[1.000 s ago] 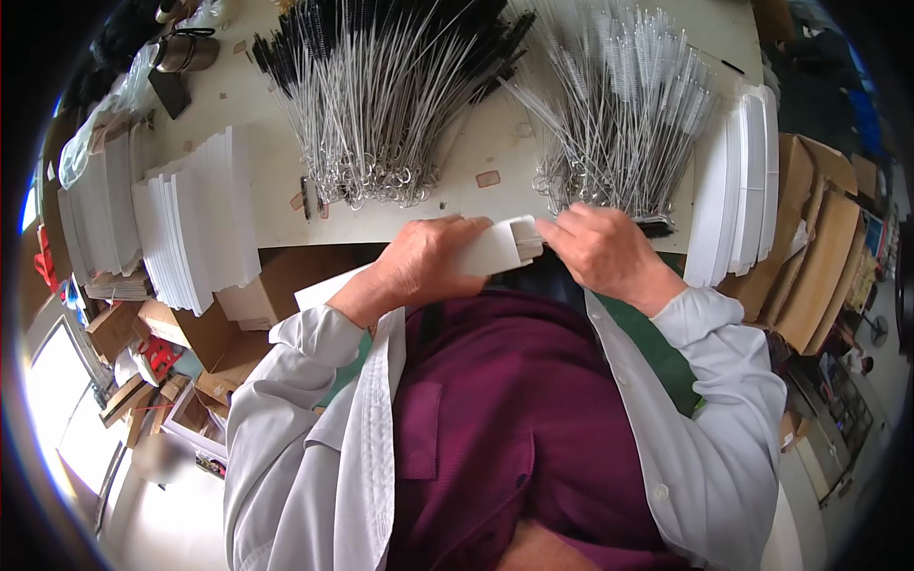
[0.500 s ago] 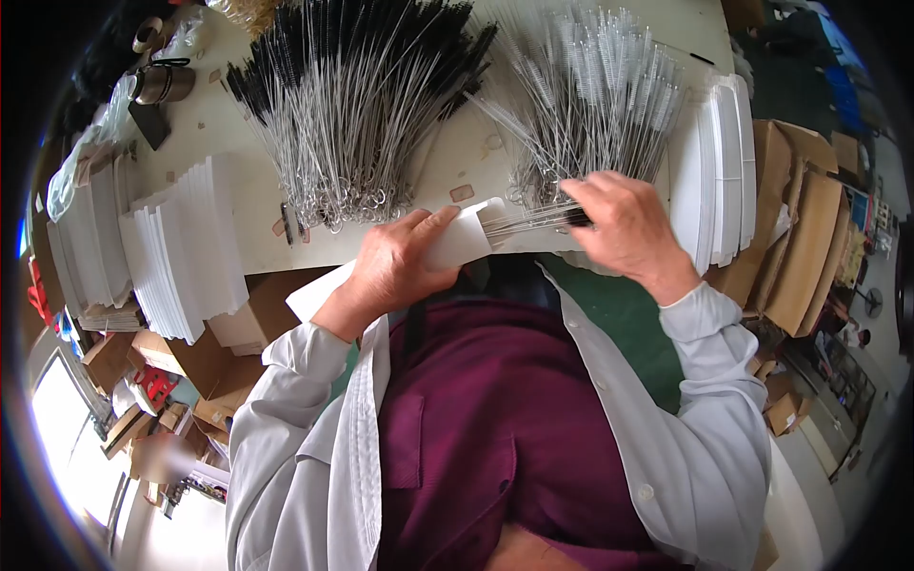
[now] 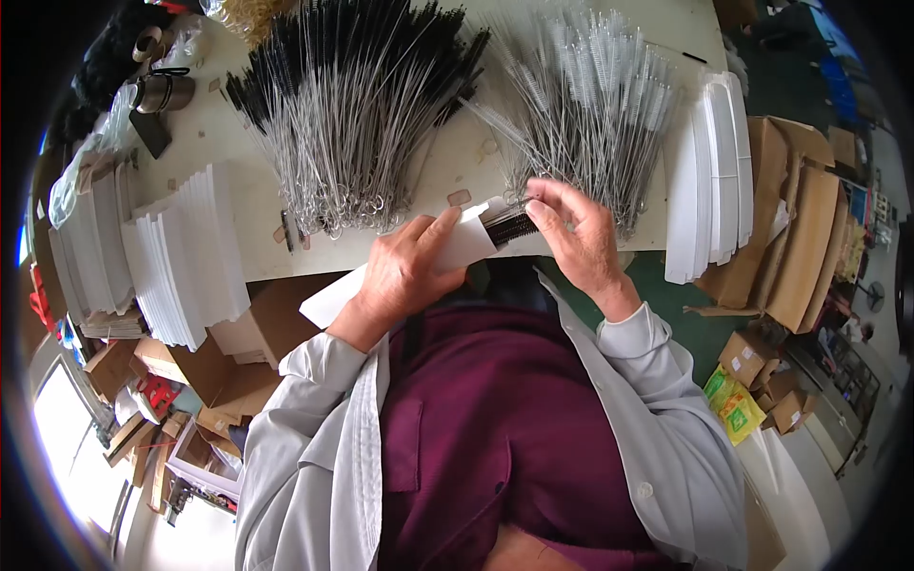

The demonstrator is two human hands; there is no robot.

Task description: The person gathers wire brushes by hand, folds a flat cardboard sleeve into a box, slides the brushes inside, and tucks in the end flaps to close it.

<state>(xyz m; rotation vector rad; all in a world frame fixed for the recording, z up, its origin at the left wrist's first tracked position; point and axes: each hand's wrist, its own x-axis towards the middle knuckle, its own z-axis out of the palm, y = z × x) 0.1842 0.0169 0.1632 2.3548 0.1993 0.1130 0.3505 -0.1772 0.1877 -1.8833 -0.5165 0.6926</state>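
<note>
My left hand [image 3: 409,271] is wrapped around a long, narrow white paper box [image 3: 466,243], which lies tilted with its open end to the upper right. Several thin wire brushes [image 3: 511,228] stick out of that opening, black bristles showing. At their outer ends, my right hand [image 3: 581,233] closes its thumb and fingers on them; the exact contact is partly hidden. Just beyond my hands, a big bundle of black-bristled wire brushes [image 3: 352,124] with looped ends lies on the table. Beside it lies a bundle of white-bristled brushes [image 3: 590,114].
Stacks of flat white boxes stand at the left [image 3: 186,257] and right [image 3: 709,181] of the table [image 3: 447,176]. A metal flask [image 3: 164,90] sits at the far left. Opened cardboard cartons [image 3: 785,219] are on the right, with another carton [image 3: 248,352] below the table's left side.
My right hand has moved left, close to the box opening. The brushes sit deeper in the box, with less of them outside. My left hand has kept its hold, shifting slightly.
</note>
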